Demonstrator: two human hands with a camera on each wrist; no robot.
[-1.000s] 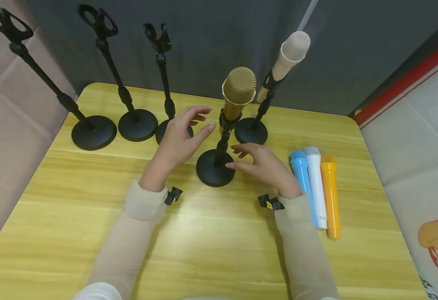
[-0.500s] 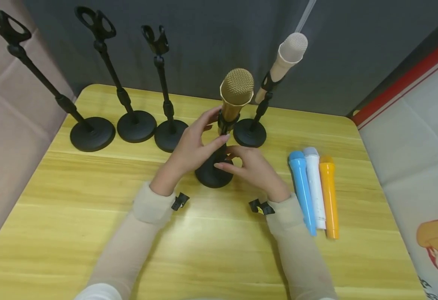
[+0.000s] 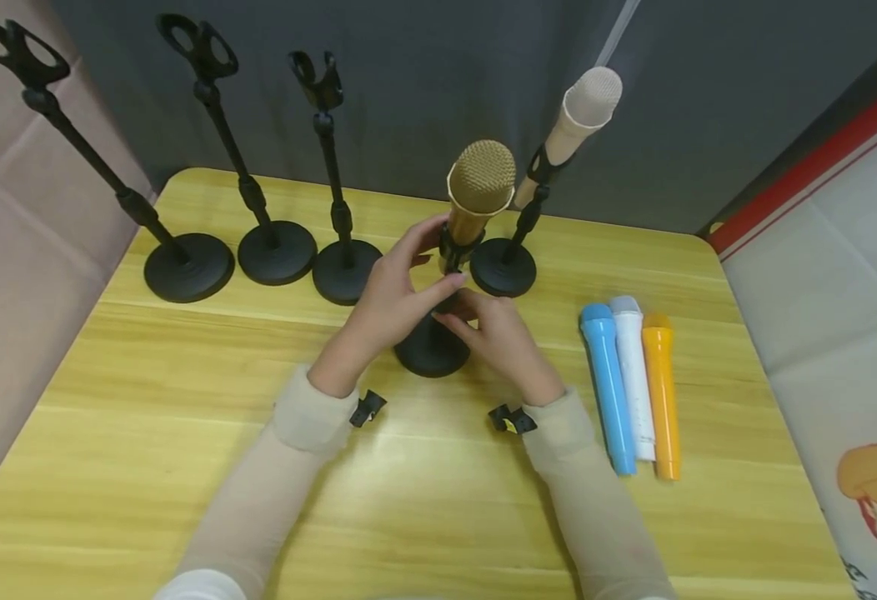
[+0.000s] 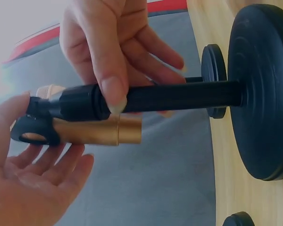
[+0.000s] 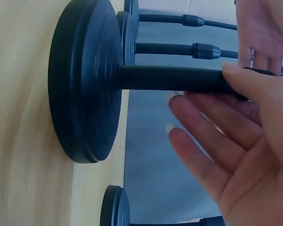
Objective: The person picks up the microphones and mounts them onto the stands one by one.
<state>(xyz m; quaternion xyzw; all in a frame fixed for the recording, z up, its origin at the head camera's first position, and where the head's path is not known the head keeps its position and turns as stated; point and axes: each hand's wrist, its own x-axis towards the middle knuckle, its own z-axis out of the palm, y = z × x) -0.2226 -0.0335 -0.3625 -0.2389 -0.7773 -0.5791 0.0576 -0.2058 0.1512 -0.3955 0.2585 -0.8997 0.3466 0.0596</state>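
A gold microphone (image 3: 482, 179) sits tilted in the clip of a black microphone stand (image 3: 433, 352) at the middle of the table. My left hand (image 3: 389, 300) holds the stand's upper joint and clip, thumb on the near side and fingers behind, as the left wrist view shows. Just below, my right hand (image 3: 504, 342) pinches the pole (image 5: 174, 78) at its collar between thumb and fingers. The round base stands on the table. Behind it to the right, another stand (image 3: 504, 265) bears a pale cream microphone (image 3: 592, 96).
Three black stands (image 3: 189, 267) with bare clips line the back left of the wooden table (image 3: 423, 508). At right lie a blue microphone (image 3: 608, 387), a white microphone (image 3: 635, 379) and an orange microphone (image 3: 661, 396). A dark grey cloth (image 3: 408, 100) hangs behind.
My left hand has moved right and taken hold of the gold microphone's stand near the clip. My right hand has moved left and now pinches the pole.
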